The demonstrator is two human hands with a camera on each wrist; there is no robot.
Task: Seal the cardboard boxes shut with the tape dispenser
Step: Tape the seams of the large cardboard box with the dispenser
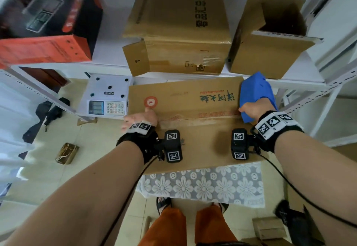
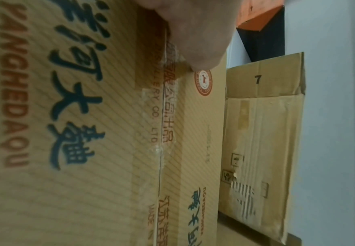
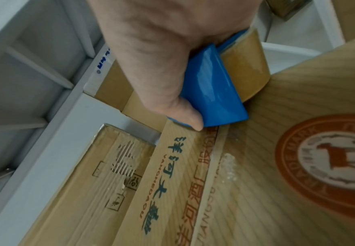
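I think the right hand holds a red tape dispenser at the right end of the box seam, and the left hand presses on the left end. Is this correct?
Not quite: the tape dispenser is blue, not red, as the head view and the right wrist view both show. The rest stands: the right hand holds it at the right end of the box seam, and the left hand presses on the left end.

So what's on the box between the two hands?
In the head view, only the box's taped centre seam runs from the left hand to the right hand gripping the blue dispenser.
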